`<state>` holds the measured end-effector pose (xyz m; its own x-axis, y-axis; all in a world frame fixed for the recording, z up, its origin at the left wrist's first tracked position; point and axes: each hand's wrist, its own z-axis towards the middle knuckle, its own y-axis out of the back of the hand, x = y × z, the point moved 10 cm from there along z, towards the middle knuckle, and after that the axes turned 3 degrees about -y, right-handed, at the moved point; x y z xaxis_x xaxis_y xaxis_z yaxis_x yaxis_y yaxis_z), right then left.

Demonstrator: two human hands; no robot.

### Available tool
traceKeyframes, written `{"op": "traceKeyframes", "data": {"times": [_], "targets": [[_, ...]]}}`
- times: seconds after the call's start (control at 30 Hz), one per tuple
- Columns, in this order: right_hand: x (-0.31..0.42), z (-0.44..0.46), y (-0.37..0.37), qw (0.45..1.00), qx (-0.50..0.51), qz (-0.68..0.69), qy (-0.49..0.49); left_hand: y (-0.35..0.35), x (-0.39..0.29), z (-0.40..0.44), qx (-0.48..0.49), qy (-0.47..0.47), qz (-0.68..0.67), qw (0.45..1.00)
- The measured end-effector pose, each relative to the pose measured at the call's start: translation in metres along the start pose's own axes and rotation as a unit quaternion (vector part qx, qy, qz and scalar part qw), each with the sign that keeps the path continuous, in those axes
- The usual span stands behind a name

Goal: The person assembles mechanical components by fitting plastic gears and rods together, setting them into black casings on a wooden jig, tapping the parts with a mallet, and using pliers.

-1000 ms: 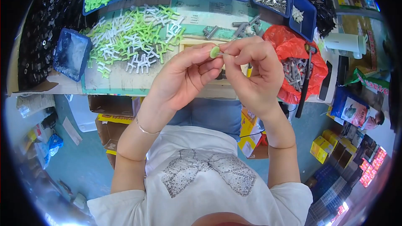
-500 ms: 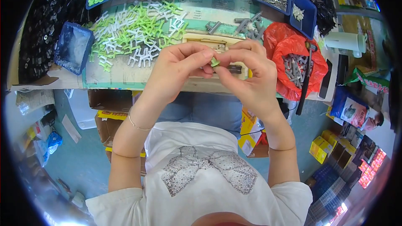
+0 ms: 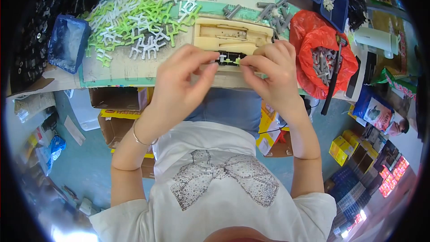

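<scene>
From my head view, the thin black part point(image 3: 232, 56) is near 12 o'clock, on the cream block's point(image 3: 224, 43) 6 o'clock side. It looks light and stiff; I'd hold its ends. It's long, with green bits point(image 3: 238, 61). My left hand point(image 3: 186, 74), towards 9 o'clock from it, and right hand point(image 3: 271, 68), towards 3, are nearly pinched; I can't tell what they grip.

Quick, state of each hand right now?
Left hand: partly closed, at the left end of the black part; hold cannot be told.
Right hand: pinched, at the green piece; hold cannot be told.
</scene>
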<state>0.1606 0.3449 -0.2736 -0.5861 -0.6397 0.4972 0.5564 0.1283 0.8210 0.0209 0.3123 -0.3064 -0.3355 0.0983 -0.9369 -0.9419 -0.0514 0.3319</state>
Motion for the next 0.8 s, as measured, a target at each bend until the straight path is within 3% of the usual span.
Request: {"op": "traceKeyframes", "data": {"times": [0.07,0.1,0.17,0.63,0.8], "targets": [[-0.007,0.001,-0.007,1.000,0.007,-0.010,-0.010,-0.007,-0.015,-0.010,-0.020,-0.131,0.138,0.982],[-0.007,0.002,-0.008,1.000,0.002,-0.009,0.000,-0.010,-0.012,-0.012,-0.017,-0.130,0.137,0.982],[-0.007,0.003,-0.008,1.000,-0.003,-0.009,0.009,-0.026,-0.026,-0.021,-0.003,-0.221,0.288,0.932],[-0.007,0.008,-0.020,0.995,0.096,-0.003,-0.009,-0.043,-0.021,-0.028,-0.012,-0.248,0.343,0.906],[-0.014,0.007,-0.011,0.997,0.074,0.017,-0.028,-0.047,-0.025,-0.031,0.005,-0.262,0.345,0.901]]}}
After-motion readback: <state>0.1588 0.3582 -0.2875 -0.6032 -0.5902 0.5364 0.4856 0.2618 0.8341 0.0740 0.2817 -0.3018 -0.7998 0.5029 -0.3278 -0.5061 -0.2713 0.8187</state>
